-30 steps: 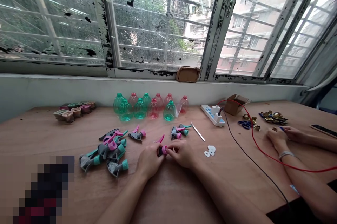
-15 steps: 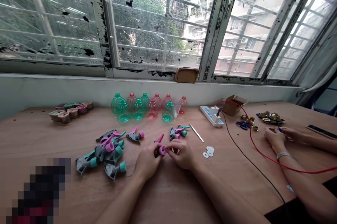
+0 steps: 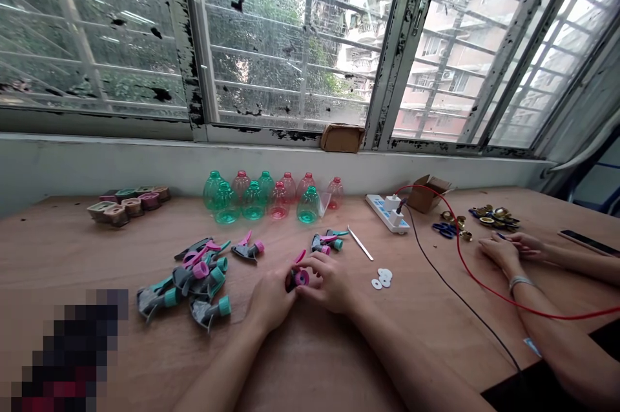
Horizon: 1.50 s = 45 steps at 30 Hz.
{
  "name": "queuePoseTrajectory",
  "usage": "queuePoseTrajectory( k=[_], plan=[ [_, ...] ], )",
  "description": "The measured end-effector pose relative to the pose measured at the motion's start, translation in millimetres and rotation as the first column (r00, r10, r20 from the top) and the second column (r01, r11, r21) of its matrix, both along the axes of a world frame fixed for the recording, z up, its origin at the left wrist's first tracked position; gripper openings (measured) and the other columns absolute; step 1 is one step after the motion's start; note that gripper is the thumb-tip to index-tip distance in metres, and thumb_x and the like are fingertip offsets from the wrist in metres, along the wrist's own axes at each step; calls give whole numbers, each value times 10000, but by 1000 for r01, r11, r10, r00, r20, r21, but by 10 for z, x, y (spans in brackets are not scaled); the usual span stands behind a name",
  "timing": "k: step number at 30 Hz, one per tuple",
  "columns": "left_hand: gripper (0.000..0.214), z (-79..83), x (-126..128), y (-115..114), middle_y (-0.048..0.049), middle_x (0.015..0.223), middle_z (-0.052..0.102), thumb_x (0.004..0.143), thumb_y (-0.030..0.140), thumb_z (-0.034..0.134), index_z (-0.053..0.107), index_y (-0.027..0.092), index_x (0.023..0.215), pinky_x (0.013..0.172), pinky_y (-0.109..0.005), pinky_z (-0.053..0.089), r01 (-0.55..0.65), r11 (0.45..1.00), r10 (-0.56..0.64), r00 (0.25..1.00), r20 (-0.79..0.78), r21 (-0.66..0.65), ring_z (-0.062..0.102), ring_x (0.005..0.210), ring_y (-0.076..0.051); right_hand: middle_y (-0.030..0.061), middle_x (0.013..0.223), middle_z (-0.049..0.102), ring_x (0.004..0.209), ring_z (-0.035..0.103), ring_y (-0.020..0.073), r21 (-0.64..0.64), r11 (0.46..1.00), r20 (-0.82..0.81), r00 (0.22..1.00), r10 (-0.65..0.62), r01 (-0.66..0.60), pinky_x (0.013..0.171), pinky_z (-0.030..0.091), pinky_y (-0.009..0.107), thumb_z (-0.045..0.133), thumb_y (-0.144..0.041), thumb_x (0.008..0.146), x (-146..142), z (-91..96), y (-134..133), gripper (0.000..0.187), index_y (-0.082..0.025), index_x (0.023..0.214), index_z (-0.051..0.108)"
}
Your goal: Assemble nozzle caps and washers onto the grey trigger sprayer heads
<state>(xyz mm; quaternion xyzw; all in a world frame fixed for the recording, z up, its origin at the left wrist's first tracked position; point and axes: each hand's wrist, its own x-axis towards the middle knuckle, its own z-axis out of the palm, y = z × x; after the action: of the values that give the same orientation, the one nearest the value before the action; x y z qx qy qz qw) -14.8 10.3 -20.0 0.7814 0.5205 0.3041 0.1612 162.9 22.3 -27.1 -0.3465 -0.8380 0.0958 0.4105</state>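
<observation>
My left hand [image 3: 272, 299] is closed around a trigger spray head with a pink collar [image 3: 301, 278], its open end turned toward me and the right. The fingers and thumb of my right hand [image 3: 330, 281] are curled about the same spray head, above and below the collar. Part of the pink trigger shows over my fingertips; the grey body is mostly hidden. Left of my hands lies a pile of grey spray heads [image 3: 208, 279] with pink and teal collars. Several white ring washers [image 3: 382, 278] and a white pointed tool [image 3: 361, 243] lie to the right.
Green and pink clear bottles [image 3: 253, 202] stand by the wall, with a power strip [image 3: 387, 213] to their right. A red cable [image 3: 467, 263] and a black cable cross the right side. Another person's hands [image 3: 504, 250] work near scissors [image 3: 444, 230] and brass-coloured parts.
My right hand's fingers have spread from a pinch beside the pink collar to reach around the spray head. My left hand keeps its hold. The view has shifted slightly.
</observation>
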Motion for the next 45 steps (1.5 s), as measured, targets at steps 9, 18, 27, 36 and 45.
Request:
queuePoseTrajectory(
  k=[9, 18, 27, 36, 45],
  plan=[
    [325, 19, 4, -14, 13, 737, 578, 791, 262, 545, 560, 225, 1114, 596, -241, 364, -36, 999, 34, 998, 50, 38, 555, 668, -161, 38, 1007, 669, 954, 569, 212, 40, 988, 47, 988, -148, 146, 854, 425, 316, 669, -252, 816, 35, -15, 204, 271, -248, 1086, 638],
    [138, 58, -13, 13, -32, 875, 607, 802, 252, 545, 610, 213, 917, 780, -318, 425, -126, 974, 131, 991, -13, 188, 568, 878, -215, 52, 941, 666, 932, 514, 239, 91, 883, 74, 881, -468, 461, 839, 370, 338, 644, -364, 833, 100, -15, 385, 217, -218, 994, 627],
    [250, 36, -45, 65, -92, 1224, 563, 799, 276, 564, 620, 225, 1037, 962, -418, 376, -389, 886, 427, 897, -116, 255, 440, 1201, -283, 84, 1022, 624, 968, 493, 265, 63, 886, 70, 884, -462, 459, 870, 360, 388, 645, -357, 822, 119, -15, 335, 184, -213, 937, 630],
    [235, 21, -68, 59, -81, 1099, 626, 819, 292, 544, 625, 212, 1026, 889, -375, 412, -266, 942, 309, 926, -218, 206, 498, 1098, -270, 70, 831, 664, 792, 593, 204, -303, 677, 332, 741, -584, 670, 638, 387, 269, 630, -383, 804, 933, 244, 366, 200, -191, 843, 671],
    [303, 87, -37, 54, -105, 1240, 576, 847, 224, 491, 612, 197, 1124, 915, -410, 404, -351, 892, 425, 865, -264, 286, 469, 1161, -300, 14, 554, 619, 420, 502, 94, -700, 381, 428, 782, -453, 604, 388, 369, 194, 752, -241, 657, 1689, 204, 317, 161, -143, 765, 684]
  ],
)
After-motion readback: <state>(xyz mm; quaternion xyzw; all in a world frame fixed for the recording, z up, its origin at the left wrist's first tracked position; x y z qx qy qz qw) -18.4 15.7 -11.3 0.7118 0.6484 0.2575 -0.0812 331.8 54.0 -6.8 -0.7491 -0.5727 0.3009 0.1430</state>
